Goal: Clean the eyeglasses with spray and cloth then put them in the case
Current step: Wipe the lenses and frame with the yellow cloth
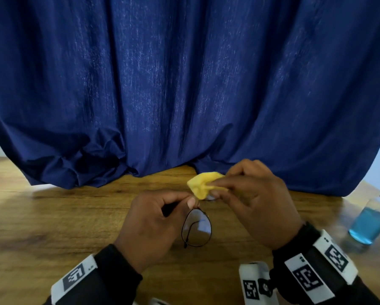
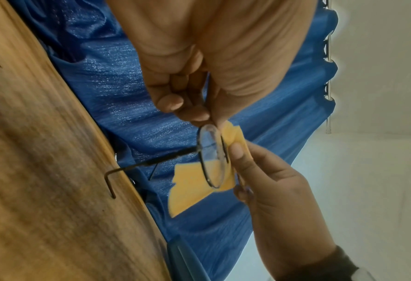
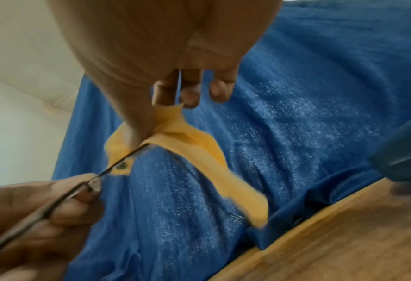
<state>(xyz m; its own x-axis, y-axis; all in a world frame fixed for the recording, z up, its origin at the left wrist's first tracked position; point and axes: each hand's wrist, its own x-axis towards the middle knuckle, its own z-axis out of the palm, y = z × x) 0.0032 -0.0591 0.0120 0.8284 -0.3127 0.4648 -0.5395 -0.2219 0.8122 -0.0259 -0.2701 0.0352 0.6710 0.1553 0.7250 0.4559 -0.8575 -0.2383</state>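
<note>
Left hand (image 1: 153, 225) pinches the thin black wire-framed eyeglasses (image 1: 196, 227) near the bridge, above the wooden table (image 1: 52, 216). Right hand (image 1: 257, 201) squeezes a folded yellow cleaning cloth (image 1: 201, 184) around the far lens, which it hides. No readable writing; the wristbands carry only black-and-white square codes. At the right edge, a clear spray bottle of blue liquid (image 1: 368, 225), top cut off. Navy curtain (image 1: 184, 84) behind.

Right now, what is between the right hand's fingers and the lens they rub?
The yellow cloth lies between the right hand and the eyeglasses; the left wrist view shows it best.
</note>
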